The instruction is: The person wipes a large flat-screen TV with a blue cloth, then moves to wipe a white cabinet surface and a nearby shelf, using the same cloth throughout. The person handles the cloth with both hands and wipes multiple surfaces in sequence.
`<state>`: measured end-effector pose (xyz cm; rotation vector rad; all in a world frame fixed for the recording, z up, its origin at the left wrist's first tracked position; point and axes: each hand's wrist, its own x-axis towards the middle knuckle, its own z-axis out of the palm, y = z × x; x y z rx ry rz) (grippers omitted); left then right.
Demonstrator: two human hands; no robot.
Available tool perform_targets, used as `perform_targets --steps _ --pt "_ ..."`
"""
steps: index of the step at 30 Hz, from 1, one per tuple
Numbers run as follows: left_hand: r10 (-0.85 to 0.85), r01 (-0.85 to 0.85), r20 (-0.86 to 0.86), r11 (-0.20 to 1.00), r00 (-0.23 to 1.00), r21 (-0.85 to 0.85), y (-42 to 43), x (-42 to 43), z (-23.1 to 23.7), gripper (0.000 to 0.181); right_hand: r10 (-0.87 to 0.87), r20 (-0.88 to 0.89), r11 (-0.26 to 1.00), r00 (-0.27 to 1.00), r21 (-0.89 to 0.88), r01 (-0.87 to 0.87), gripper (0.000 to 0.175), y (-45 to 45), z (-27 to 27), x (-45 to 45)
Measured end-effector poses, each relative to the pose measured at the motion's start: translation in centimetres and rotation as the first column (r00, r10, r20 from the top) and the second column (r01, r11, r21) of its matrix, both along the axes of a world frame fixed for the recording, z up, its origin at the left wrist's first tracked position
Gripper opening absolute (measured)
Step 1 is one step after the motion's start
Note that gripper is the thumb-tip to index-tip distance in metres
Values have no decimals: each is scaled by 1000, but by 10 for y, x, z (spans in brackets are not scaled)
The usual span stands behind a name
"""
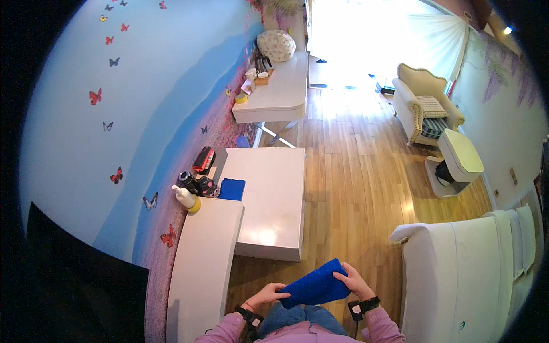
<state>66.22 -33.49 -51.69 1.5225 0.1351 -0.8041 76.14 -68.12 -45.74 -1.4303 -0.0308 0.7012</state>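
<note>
A folded blue cloth (316, 284) is stretched between my two hands, above my lap and the wooden floor. My left hand (271, 293) grips its left end, thumb on top. At the upper right end, my right hand (353, 281) pinches the edge with the thumb over the fabric. A second blue cloth (232, 189) lies flat on the white table ahead, near its left side. Beside that cloth stand a white pump bottle (185, 197) with a yellow base, a black bottle (187, 179) and a dark patterned object (209, 188).
To my left runs a low white cabinet (206, 257), joining the white table (274, 171). A white-sheeted bed (450, 266) stands on the right. Farther off are a cream armchair (418, 98), a small side table (461, 150) and a desk (274, 94) with a kettle (262, 64).
</note>
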Motion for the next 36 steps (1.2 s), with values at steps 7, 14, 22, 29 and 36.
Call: perform_targets --steps 7,14,22,29,36 --pt "207 -206 -78 978 975 28 13 99 29 40 1 -13 998 1000 68 0 32 8 -28 109" --pt "373 -394 -131 892 918 -220 27 264 42 47 -122 -95 982 988 134 134 35 22 -22 264" --pt "412 -708 -576 390 706 -588 -16 474 43 45 -404 -146 901 903 110 420 32 15 22 444" --pt "538 -652 -369 619 758 -437 -51 584 35 46 -432 -102 900 896 17 435 31 -4 17 564" --pt "638 -682 -243 660 731 -316 -54 714 25 47 -339 22 940 941 50 337 34 -13 -28 724"
